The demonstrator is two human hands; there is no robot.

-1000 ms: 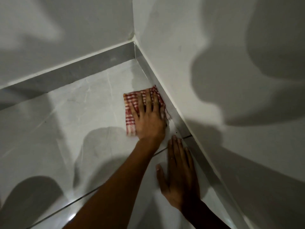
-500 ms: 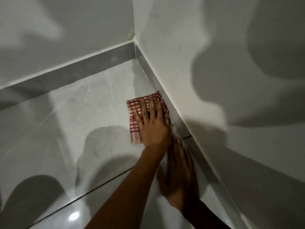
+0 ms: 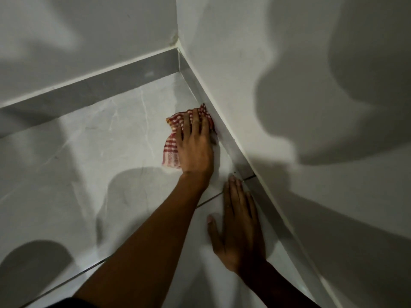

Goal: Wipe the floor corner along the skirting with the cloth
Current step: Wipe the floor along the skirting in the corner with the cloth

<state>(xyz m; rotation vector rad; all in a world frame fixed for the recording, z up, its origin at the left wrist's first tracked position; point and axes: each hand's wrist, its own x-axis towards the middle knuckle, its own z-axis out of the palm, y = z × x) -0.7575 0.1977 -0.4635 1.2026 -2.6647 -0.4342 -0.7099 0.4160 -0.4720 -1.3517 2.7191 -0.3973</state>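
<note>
A red-and-white checked cloth [image 3: 172,150] lies bunched on the pale floor tile [image 3: 100,152], its far edge touching the grey skirting [image 3: 231,143] of the right wall. My left hand [image 3: 195,145] lies palm-down on the cloth, pressing it to the floor and covering most of it. My right hand [image 3: 238,230] rests flat on the floor closer to me, fingers spread, beside the same skirting and holding nothing. The corner [image 3: 179,70], where the two skirtings meet, is a short way beyond the cloth.
A second grey skirting [image 3: 111,85] runs along the back wall to the left. A dark grout line [image 3: 209,199] crosses the floor between my two hands. Large shadows fall on the white walls and the glossy tiles.
My left hand first slid the cloth a little toward me, then pushed it along the right skirting toward the corner. The cloth is now more bunched. My right hand stayed put.
</note>
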